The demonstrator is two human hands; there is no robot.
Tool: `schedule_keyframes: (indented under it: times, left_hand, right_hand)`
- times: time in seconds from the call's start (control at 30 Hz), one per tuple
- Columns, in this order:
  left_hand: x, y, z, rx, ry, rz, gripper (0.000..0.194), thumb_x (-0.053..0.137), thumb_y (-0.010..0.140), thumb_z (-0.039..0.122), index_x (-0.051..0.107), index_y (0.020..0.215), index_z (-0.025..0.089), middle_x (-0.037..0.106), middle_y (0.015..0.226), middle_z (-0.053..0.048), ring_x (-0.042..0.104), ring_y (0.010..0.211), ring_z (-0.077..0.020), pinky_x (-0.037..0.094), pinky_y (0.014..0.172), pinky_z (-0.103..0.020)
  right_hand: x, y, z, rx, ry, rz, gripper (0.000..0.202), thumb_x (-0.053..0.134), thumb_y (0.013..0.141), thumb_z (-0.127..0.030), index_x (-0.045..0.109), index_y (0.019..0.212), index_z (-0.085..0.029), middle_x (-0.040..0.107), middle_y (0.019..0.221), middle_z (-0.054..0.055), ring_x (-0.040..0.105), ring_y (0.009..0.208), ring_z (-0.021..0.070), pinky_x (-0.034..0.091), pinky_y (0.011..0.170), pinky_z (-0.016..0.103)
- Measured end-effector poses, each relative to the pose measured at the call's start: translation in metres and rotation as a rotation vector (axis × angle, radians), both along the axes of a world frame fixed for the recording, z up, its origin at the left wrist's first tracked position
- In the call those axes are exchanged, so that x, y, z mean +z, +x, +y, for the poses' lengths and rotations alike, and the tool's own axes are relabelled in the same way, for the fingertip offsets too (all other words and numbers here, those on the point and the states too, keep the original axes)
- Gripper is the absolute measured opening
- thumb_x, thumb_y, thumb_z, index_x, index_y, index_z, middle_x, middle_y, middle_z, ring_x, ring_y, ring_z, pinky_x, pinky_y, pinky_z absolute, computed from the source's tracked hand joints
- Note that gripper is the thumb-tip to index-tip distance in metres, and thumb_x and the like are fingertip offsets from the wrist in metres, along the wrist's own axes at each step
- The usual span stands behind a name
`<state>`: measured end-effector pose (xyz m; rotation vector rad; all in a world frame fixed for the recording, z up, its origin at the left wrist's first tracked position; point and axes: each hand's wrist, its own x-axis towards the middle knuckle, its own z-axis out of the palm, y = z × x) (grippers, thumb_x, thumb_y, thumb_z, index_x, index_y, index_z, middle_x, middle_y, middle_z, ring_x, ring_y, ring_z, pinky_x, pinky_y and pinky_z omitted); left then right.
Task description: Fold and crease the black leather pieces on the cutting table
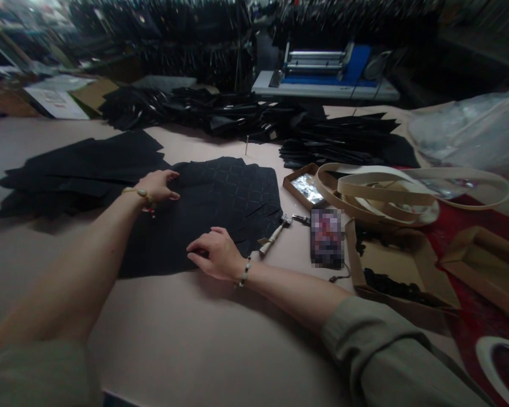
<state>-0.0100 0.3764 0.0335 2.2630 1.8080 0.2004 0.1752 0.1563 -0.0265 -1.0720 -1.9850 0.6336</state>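
Observation:
Black fabric pieces (165, 226) lie flat on the table in front of me, overlapping, some with a faint grid of lines. My left hand (159, 185) is over their upper left part, with thumb and fingers apart and nothing visible in them. Nearer to me, at the lower right edge of the fabric, my right hand (218, 253) hovers or rests with loosely bent fingers. A gap shows between its thumb and index finger, and I see nothing held there. Whether either hand touches the fabric is hard to tell. Left of it spreads another stack of black pieces (76, 169).
Right of the fabric lie a tool with a pale wrapped handle (271, 240) and a phone (327, 237). Beyond are cardboard boxes (401, 260), coiled beige strips (377, 189) and a clear plastic bag (470, 130). Black piles (220, 113) line the back; a thin post (246, 145) stands upright.

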Motion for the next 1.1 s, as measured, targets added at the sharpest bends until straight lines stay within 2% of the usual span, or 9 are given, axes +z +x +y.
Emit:
schedule_keyframes:
  times: [0.1, 0.27, 0.33, 0.47, 0.6, 0.83, 0.9, 1.03, 1.1]
  left_hand:
    - [0.008, 0.003, 0.002, -0.022, -0.057, 0.135, 0.071, 0.084, 0.062, 0.027, 0.059, 0.128, 0.016, 0.065, 0.125, -0.014, 0.062, 0.113, -0.0295, 0.049, 0.096, -0.037]
    - [0.007, 0.008, -0.016, 0.044, 0.163, 0.1, 0.035, 0.068, 0.077, 0.029, 0.067, 0.111, 0.018, 0.071, 0.11, -0.011, 0.065, 0.104, -0.0288, 0.05, 0.095, -0.039]
    - [0.007, 0.005, -0.024, 0.068, 0.211, 0.05, 0.029, 0.061, 0.081, 0.029, 0.068, 0.107, 0.019, 0.072, 0.104, -0.01, 0.066, 0.099, -0.0281, 0.05, 0.093, -0.04]
    - [0.01, -0.007, -0.03, 0.101, 0.212, -0.099, 0.035, 0.059, 0.079, 0.032, 0.068, 0.111, 0.02, 0.073, 0.102, -0.007, 0.067, 0.095, -0.026, 0.051, 0.09, -0.038]
    - [0.014, -0.015, -0.03, 0.105, 0.158, -0.129, 0.036, 0.056, 0.079, 0.035, 0.071, 0.108, 0.019, 0.073, 0.101, -0.008, 0.066, 0.096, -0.0259, 0.05, 0.091, -0.037]
    - [0.015, -0.007, -0.035, 0.065, 0.121, -0.121, 0.041, 0.059, 0.076, 0.03, 0.067, 0.114, 0.017, 0.072, 0.108, -0.007, 0.067, 0.097, -0.0221, 0.05, 0.09, -0.031]
    - [0.015, -0.004, -0.038, 0.055, 0.151, -0.129, 0.048, 0.059, 0.077, 0.03, 0.063, 0.122, 0.016, 0.07, 0.114, -0.009, 0.066, 0.102, -0.0228, 0.049, 0.094, -0.032]
    - [0.011, -0.005, -0.044, -0.093, 0.341, -0.033, 0.054, 0.057, 0.08, 0.032, 0.056, 0.132, 0.018, 0.06, 0.132, -0.011, 0.056, 0.121, -0.0279, 0.041, 0.107, -0.04]
    - [0.007, -0.007, -0.045, -0.194, 0.286, 0.081, 0.05, 0.055, 0.08, 0.031, 0.059, 0.129, 0.02, 0.063, 0.127, -0.01, 0.057, 0.119, -0.0286, 0.043, 0.105, -0.041]
  right_hand:
    - [0.001, 0.0, 0.0, -0.001, -0.01, -0.008, 0.01, 0.067, 0.087, -0.03, 0.069, 0.094, -0.022, 0.072, 0.086, -0.001, 0.063, 0.084, 0.0137, 0.029, 0.106, 0.037]
    - [0.002, 0.001, 0.0, 0.005, -0.001, -0.025, 0.012, 0.067, 0.088, -0.03, 0.069, 0.095, -0.022, 0.073, 0.088, 0.0, 0.063, 0.085, 0.0137, 0.029, 0.106, 0.037]
    - [0.002, 0.0, -0.001, 0.001, 0.0, -0.031, 0.012, 0.067, 0.088, -0.03, 0.069, 0.096, -0.022, 0.073, 0.089, 0.0, 0.063, 0.085, 0.0136, 0.028, 0.106, 0.036]
    - [0.003, 0.0, -0.001, -0.02, 0.001, -0.036, 0.011, 0.067, 0.088, -0.029, 0.07, 0.095, -0.021, 0.073, 0.088, 0.0, 0.063, 0.085, 0.0136, 0.028, 0.105, 0.036]
    - [0.003, -0.001, -0.001, -0.019, 0.011, -0.004, 0.01, 0.067, 0.087, -0.029, 0.07, 0.093, -0.021, 0.073, 0.087, 0.0, 0.064, 0.084, 0.0133, 0.028, 0.105, 0.036]
    - [0.003, -0.003, 0.001, -0.014, -0.011, 0.026, 0.008, 0.069, 0.085, -0.027, 0.07, 0.09, -0.021, 0.073, 0.085, 0.0, 0.063, 0.081, 0.0139, 0.028, 0.104, 0.038]
    - [0.002, -0.003, 0.001, -0.012, -0.005, 0.028, 0.008, 0.069, 0.085, -0.026, 0.069, 0.091, -0.021, 0.073, 0.085, 0.0, 0.063, 0.082, 0.0141, 0.028, 0.103, 0.038]
    - [0.002, -0.002, -0.001, -0.018, 0.016, 0.011, 0.009, 0.069, 0.085, -0.027, 0.07, 0.092, -0.021, 0.073, 0.087, 0.0, 0.064, 0.085, 0.0142, 0.029, 0.103, 0.037]
    - [0.002, -0.001, -0.001, -0.012, 0.027, -0.007, 0.01, 0.069, 0.086, -0.028, 0.07, 0.093, -0.022, 0.074, 0.089, 0.0, 0.064, 0.086, 0.0142, 0.028, 0.104, 0.036]
